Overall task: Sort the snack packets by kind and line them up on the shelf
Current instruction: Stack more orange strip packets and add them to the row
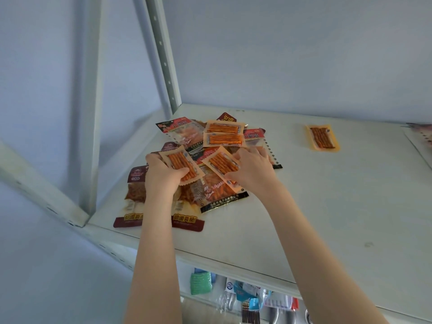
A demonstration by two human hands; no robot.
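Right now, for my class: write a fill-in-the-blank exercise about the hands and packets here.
The left hand grips an ___ packet.
The right hand grips a second packet of the ___ kind.
The lone packet lies to the ___ of the pile.
Missing words: orange; same; right.

Glossy plastic packets (205,160); matt painted-metal shelf (327,195).
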